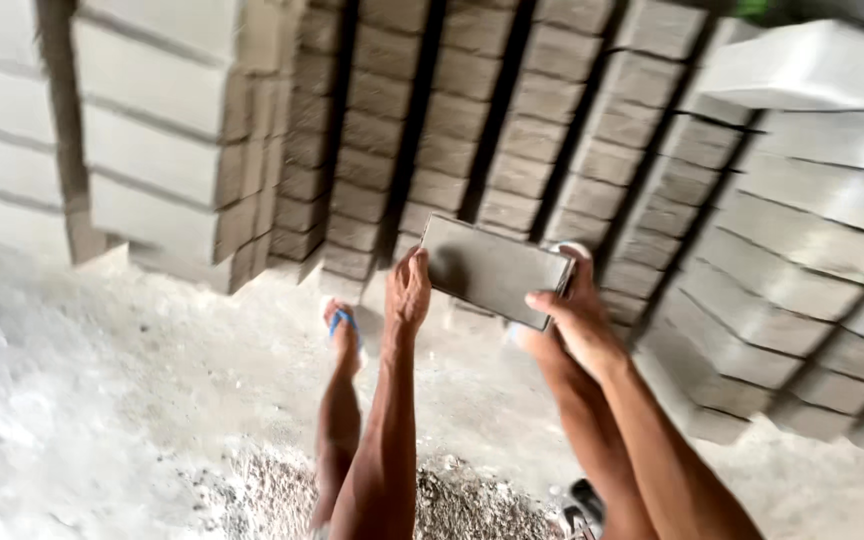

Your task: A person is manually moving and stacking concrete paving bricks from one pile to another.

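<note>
I hold a flat grey concrete block (492, 268) out in front of me with both hands. My left hand (408, 290) grips its left end, fingers against the edge. My right hand (577, 305) clasps its right end, with the thumb over the near face. The block hangs in the air in front of stacked rows of similar grey blocks (452, 120). Below it are my legs and one foot in a blue flip-flop (342, 325) on the dusty ground.
Tall stacks of pale concrete blocks stand at the left (152, 140) and the right (812, 200), with darker rows between them. The floor (102, 400) is rough and covered in white dust. A patch of gravel (472, 505) lies near my feet.
</note>
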